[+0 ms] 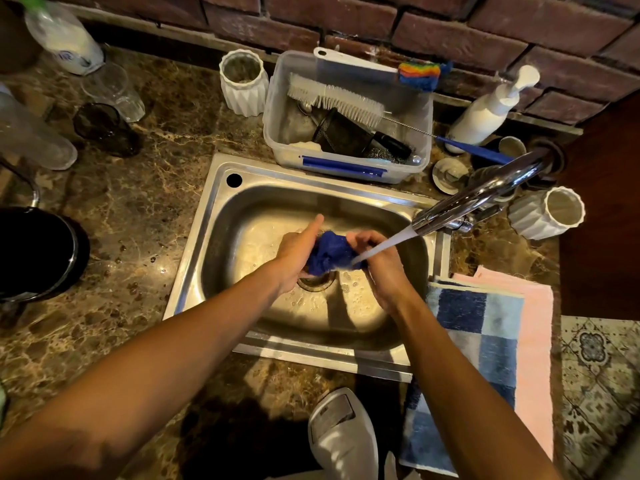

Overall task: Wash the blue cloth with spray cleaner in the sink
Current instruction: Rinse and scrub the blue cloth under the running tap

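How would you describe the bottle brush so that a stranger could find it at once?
Start at the steel sink and look behind it to the clear plastic tub. The bottle brush lies across the tub's top. Unlike the rainbow sponge nearby, it has white bristles, a wire stem and a blue handle.

**Colours / patterns, sink area**

- Cloth (pixel 329 252): deep solid blue, no pattern visible.
- Sink (pixel 221 216): bare steel grey, warm yellow cast from the light.
- Countertop (pixel 145 188): dark brown marble, tan veining.
- Wall (pixel 450 32): dark red-brown brick, grey mortar lines.
- Tub (pixel 277 133): translucent clear, blue strip (pixel 343 167) on the front edge.
- Bottle brush (pixel 339 98): white bristles, blue handle.
- Sponge (pixel 420 75): rainbow stripes (red, yellow, green, blue).
- Ribbed cups (pixel 244 83): white.
- Pump bottle (pixel 488 110): white.
- Checked towel (pixel 474 344): patchwork of navy, mid-blue, pale blue squares.
- Towel under it (pixel 536 341): plain pale pink.
- Floor tile (pixel 599 375): grey-beige ornate floral motif.
- Pot (pixel 38 254): black.
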